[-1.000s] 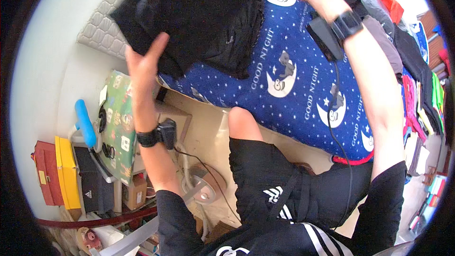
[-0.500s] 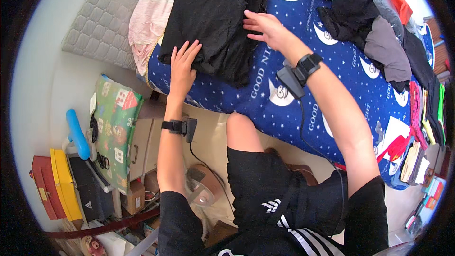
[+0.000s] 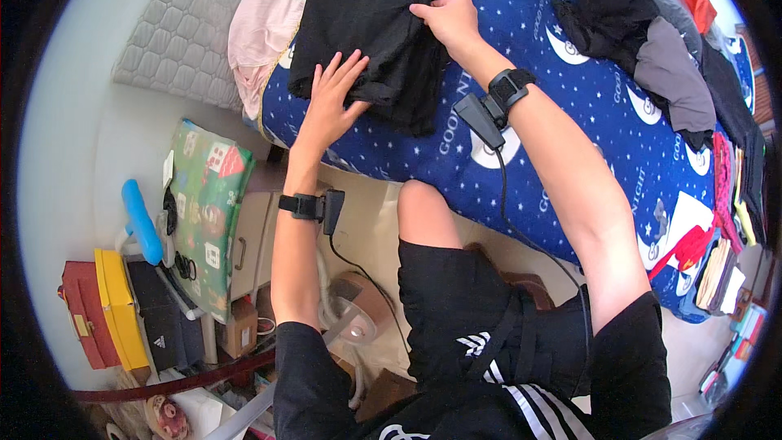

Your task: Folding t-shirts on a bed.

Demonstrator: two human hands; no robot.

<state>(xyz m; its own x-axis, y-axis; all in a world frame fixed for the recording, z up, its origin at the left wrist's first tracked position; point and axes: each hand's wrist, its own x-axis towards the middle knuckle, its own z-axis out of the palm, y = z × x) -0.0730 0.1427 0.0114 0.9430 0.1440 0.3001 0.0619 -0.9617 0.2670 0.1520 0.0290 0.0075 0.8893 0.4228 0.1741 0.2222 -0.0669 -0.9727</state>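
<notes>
A stack of folded black clothes (image 3: 358,16) lies on the blue blanket (image 3: 391,159) with moon and star prints. My left hand (image 3: 330,102) rests on the near left part of the top garment, its fingers spread flat. At the stack's right edge, my right hand (image 3: 452,20) has thumb and fingers curled on the cloth, pinching its border. Both wrists wear black straps with a small cabled device. What lies under the top layers of the stack is mostly hidden.
A pink striped cloth (image 3: 265,28) lies left of the stack, near a grey quilted pad (image 3: 183,33). Black and grey clothes (image 3: 672,73) are heaped on the right, with folded coloured garments (image 3: 725,187) beyond. A green patterned cover (image 3: 208,220) stands at lower left.
My right hand has moved up along the stack's right edge and closed its fingers on the cloth. My left hand has shifted slightly right, fingers more spread. The view has moved a little.
</notes>
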